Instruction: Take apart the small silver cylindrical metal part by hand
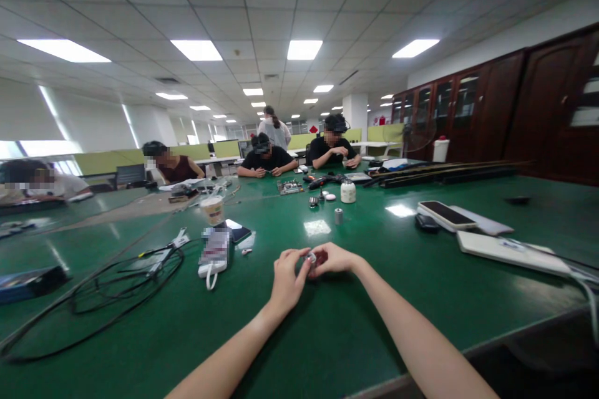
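Note:
Both my hands meet above the green table (262, 349), close together in front of me. Between their fingertips is a small silvery metal piece (311, 257), mostly covered by the fingers, so its kind does not show. My left hand (287, 274) pinches it from the left, with the thumb and fingers closed. From the right, my right hand (336, 258) grips the same piece, and something dark reddish shows under its curled fingers. A small grey cylinder (338, 217) stands upright on the table just beyond the hands.
Farther back are a white jar (347, 192), small round parts (330, 197) and a circuit board (290, 187). To the left are a power bank (215, 252), a cup (213, 209) and tangled black cables (126, 280). Phones (447, 215) lie right. Several people sit across the table.

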Demonstrator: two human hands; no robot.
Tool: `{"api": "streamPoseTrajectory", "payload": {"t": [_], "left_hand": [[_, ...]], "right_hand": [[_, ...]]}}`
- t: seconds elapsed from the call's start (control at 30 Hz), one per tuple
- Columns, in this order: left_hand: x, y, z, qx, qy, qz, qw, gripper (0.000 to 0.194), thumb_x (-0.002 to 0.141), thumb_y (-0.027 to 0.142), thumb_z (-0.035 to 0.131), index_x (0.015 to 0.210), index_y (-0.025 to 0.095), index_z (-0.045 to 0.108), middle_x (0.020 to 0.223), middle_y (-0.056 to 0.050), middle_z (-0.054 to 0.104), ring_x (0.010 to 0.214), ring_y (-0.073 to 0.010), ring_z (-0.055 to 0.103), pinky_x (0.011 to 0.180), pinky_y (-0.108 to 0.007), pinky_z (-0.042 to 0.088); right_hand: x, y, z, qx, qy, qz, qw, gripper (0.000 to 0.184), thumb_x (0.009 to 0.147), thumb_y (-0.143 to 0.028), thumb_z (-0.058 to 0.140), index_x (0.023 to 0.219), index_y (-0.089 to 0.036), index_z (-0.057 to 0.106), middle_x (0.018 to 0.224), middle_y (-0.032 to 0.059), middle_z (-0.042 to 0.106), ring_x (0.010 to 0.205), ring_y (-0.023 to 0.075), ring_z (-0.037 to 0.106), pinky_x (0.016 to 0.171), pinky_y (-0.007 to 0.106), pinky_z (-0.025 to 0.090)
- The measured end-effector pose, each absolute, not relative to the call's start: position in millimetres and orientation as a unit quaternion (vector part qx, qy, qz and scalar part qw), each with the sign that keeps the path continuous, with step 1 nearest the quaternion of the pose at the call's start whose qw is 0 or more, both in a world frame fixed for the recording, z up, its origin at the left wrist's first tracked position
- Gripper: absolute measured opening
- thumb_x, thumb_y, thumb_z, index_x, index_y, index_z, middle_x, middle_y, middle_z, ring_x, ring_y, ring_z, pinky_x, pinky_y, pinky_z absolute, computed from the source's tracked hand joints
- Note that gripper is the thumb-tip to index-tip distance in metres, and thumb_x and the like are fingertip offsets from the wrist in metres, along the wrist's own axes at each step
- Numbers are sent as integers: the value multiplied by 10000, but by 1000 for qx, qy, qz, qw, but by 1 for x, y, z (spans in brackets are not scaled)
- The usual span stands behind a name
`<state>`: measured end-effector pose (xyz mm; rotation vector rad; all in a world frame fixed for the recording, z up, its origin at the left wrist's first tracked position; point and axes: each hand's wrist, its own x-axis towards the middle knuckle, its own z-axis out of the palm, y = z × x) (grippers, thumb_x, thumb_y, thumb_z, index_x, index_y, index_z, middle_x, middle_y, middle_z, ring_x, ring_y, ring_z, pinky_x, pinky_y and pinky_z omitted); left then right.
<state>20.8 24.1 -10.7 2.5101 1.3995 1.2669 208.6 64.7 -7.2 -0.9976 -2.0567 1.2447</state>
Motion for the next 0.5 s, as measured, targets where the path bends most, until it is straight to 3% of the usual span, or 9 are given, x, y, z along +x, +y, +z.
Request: {"api": "streamPoseTrajectory", "payload": {"t": [0.07, 0.23, 0.37, 0.5], "left_hand": [[27, 24, -13, 801, 421, 423, 44, 252, 944, 321, 537, 1119, 238, 698, 1080, -48, 733, 1057, -219, 612, 907, -344, 476], [19, 34, -16, 784, 402, 457, 118, 263, 921, 349, 553, 1055, 218, 738, 1017, -54, 753, 978, -218, 657, 865, -337, 522], [15, 37, -13, 773, 411, 463, 136, 217, 877, 360, 623, 955, 217, 768, 928, -43, 763, 925, -213, 661, 830, -316, 522], [12, 42, -5, 763, 429, 469, 118, 226, 894, 364, 611, 943, 216, 775, 945, -47, 755, 978, -208, 629, 903, -324, 477]], "right_hand": [[208, 66, -10, -369, -762, 465, 259, 172, 927, -276, 637, 1011, -126, 643, 968, 37, 681, 832, 168, 675, 758, 358, 568], [205, 65, -9, -371, -761, 466, 255, 194, 937, -290, 621, 1046, -131, 631, 1009, 46, 668, 853, 173, 667, 759, 359, 566], [203, 61, -6, -376, -761, 461, 259, 166, 929, -285, 634, 971, -125, 638, 924, 24, 671, 778, 150, 663, 716, 327, 563], [204, 58, -3, -382, -759, 457, 263, 127, 896, -240, 674, 876, -123, 632, 791, -19, 645, 663, 116, 630, 648, 279, 540]]}}
